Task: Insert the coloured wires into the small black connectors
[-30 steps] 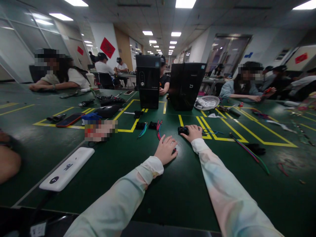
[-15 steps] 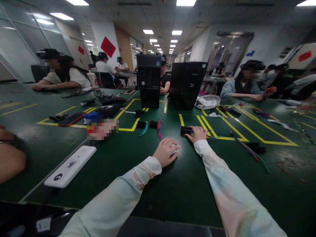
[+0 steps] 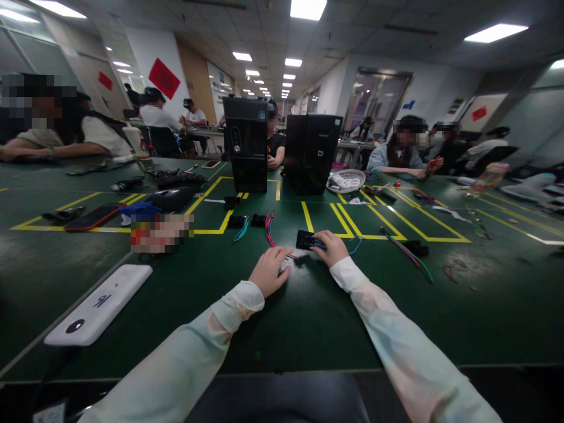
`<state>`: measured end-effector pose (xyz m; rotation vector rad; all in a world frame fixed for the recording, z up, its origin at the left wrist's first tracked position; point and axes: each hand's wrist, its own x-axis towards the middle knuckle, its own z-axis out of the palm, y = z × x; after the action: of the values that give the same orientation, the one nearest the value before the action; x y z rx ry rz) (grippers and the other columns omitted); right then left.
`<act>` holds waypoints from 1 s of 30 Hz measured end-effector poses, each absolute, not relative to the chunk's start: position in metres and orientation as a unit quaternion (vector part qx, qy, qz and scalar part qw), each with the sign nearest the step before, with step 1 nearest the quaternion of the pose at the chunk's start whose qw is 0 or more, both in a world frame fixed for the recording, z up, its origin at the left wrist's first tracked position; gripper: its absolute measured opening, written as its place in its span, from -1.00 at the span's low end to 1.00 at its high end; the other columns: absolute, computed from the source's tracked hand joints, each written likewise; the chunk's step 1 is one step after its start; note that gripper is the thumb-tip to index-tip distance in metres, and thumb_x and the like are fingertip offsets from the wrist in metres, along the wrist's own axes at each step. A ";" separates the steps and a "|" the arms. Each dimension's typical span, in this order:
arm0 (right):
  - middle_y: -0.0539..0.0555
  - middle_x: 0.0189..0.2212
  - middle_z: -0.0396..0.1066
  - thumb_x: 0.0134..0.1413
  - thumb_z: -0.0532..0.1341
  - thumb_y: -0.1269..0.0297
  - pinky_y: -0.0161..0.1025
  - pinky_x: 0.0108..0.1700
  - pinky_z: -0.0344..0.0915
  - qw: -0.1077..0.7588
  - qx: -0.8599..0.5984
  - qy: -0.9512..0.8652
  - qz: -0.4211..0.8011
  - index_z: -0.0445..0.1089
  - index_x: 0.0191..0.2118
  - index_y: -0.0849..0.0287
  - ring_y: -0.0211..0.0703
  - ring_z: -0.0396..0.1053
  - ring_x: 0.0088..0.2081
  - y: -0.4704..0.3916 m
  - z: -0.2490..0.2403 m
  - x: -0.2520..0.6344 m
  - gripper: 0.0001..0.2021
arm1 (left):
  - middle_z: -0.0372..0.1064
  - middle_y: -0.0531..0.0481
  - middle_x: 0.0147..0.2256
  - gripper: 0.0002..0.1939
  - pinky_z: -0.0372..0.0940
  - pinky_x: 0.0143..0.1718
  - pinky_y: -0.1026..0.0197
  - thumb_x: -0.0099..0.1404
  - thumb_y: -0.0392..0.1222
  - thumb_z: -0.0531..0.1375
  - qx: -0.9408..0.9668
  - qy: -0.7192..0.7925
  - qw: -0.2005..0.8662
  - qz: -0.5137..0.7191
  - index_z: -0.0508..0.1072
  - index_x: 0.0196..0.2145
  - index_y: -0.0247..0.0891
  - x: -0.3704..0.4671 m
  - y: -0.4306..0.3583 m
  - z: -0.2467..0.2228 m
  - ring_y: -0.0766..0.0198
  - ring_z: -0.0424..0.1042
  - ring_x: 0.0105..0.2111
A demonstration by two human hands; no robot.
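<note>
My right hand (image 3: 329, 248) pinches a flat black part with blue wires (image 3: 305, 239), which lies or hovers just above the green table; I cannot tell which. To its left, my left hand (image 3: 269, 269) curls low over the tabletop, its fingers bent around something whitish (image 3: 287, 262) that they mostly cover. A thin reddish wire end pokes out by those fingertips. Just beyond that hand are a black piece with red wires (image 3: 269, 228) and a similar black piece with teal wires (image 3: 241, 229).
Two black computer towers (image 3: 245, 147) (image 3: 312, 155) stand across the table. A white basket (image 3: 346, 181) is beside them. A white power bank (image 3: 99, 305) lies at left, near a phone (image 3: 92, 217). More coloured wires (image 3: 408, 255) lie at right. Several people sit around.
My head view has turned right, so the scene sits further left. My right hand has drawn the black part nearer to me and to my left hand, which stays curled low on the table.
</note>
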<state>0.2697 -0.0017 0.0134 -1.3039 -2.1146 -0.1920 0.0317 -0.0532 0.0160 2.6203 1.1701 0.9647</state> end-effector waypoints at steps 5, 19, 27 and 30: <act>0.13 -0.24 0.35 0.02 0.20 0.21 -0.15 -0.15 0.29 0.346 -0.358 -0.866 0.041 0.33 -0.14 0.16 -0.11 0.34 -0.18 -0.033 0.020 0.253 -0.74 | 0.13 -0.22 0.06 -0.31 0.12 0.03 -0.03 0.14 -0.04 0.17 0.858 0.387 0.047 0.334 0.03 0.16 -0.29 0.031 -0.053 0.015 0.04 0.13 0.06; 0.14 -0.26 0.31 0.02 0.17 0.11 -0.16 -0.21 0.12 0.257 -0.352 -0.899 -0.048 0.28 -0.23 0.18 -0.07 0.21 -0.22 -0.075 0.027 0.234 -0.74 | 0.28 -0.09 -0.21 -0.51 0.20 -0.17 0.08 0.01 0.10 0.25 0.883 0.399 0.052 0.242 0.34 -0.18 -0.26 0.007 -0.066 0.009 0.12 0.25 -0.20; 0.09 -0.40 0.32 0.18 0.01 0.34 -0.24 -0.33 0.03 0.203 -0.340 -0.915 -0.074 0.28 -0.28 0.19 -0.16 0.18 -0.36 -0.075 0.026 0.234 -0.86 | 0.28 -0.04 -0.27 -0.57 0.20 -0.21 0.14 0.06 0.11 0.22 0.882 0.390 0.097 0.246 0.37 -0.22 -0.26 0.008 -0.055 0.008 0.17 0.24 -0.25; 0.09 -0.41 0.31 0.18 -0.02 0.35 -0.26 -0.33 0.07 0.210 -0.333 -0.917 -0.059 0.28 -0.29 0.19 -0.18 0.21 -0.37 -0.075 0.022 0.232 -0.84 | 0.30 -0.04 -0.30 -0.59 0.18 -0.23 0.15 0.07 0.11 0.22 0.887 0.380 0.105 0.242 0.38 -0.26 -0.26 0.010 -0.052 0.007 0.18 0.24 -0.27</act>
<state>0.2324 -0.0746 0.0225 -0.9265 -2.5508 -0.1629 0.0104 -0.0519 0.0068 2.6145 1.1199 0.7128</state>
